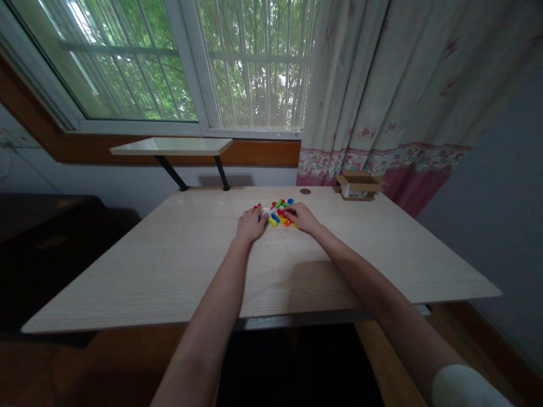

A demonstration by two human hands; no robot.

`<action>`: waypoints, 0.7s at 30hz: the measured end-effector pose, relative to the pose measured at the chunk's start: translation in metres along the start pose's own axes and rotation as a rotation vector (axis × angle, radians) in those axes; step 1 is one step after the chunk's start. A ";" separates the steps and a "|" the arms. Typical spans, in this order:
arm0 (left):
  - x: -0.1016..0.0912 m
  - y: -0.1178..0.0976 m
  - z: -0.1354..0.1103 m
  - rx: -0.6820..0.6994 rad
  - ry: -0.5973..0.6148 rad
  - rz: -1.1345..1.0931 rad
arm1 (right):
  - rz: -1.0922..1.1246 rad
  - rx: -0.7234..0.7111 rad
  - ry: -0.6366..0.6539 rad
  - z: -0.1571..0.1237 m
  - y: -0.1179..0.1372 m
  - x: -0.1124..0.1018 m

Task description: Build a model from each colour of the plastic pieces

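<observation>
- A white sleeve (464, 387) is covering the right arm at lower right, nearest the camera.
- The left hand (251, 224) is resting curved against the left edge of the pile, and the right hand (300, 218) is reaching over its right side; I cannot tell whether either is gripping.
- Small red, blue, yellow and green plastic pieces (276, 212) are lying clustered between both hands, mid-frame, on a pale wood-grain table (169, 265).
- An open cardboard box (360, 185) is standing near the table's far right corner, beneath a patterned curtain (373, 73).
- A small brown disc (305, 191) is lying beyond the pieces.
- A barred window (258, 62) is filling the upper left.

Open cardboard box (360, 186) at the far right of the worktop (169, 271), brown disc (305, 191) near it; white shelf (169, 146) on black brackets (172, 172) below the barred window (258, 62), floral curtain (382, 85) alongside.
</observation>
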State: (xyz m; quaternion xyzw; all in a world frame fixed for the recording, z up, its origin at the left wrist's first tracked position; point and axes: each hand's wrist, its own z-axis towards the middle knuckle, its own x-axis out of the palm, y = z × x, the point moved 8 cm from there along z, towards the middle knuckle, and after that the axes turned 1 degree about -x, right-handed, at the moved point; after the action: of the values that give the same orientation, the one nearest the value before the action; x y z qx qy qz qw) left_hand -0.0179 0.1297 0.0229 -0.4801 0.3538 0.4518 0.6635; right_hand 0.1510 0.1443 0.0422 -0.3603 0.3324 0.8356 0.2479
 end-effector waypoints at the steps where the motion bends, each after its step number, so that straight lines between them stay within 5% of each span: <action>1: 0.000 0.001 0.000 -0.005 -0.001 -0.005 | 0.033 0.025 -0.025 -0.002 0.000 -0.003; 6: -0.003 0.002 -0.002 -0.005 0.007 0.002 | 0.290 0.149 -0.135 -0.011 -0.008 -0.012; 15: -0.005 -0.006 -0.005 0.051 0.014 0.059 | 1.165 0.550 -0.296 -0.032 -0.042 -0.003; 21: -0.009 -0.010 -0.006 0.086 -0.007 0.048 | 1.413 0.658 -0.267 -0.049 -0.038 -0.001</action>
State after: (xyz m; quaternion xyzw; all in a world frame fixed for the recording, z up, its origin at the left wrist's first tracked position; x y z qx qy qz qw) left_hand -0.0118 0.1208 0.0323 -0.4408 0.3818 0.4536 0.6739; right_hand 0.1983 0.1328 0.0030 0.1312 0.6799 0.6902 -0.2100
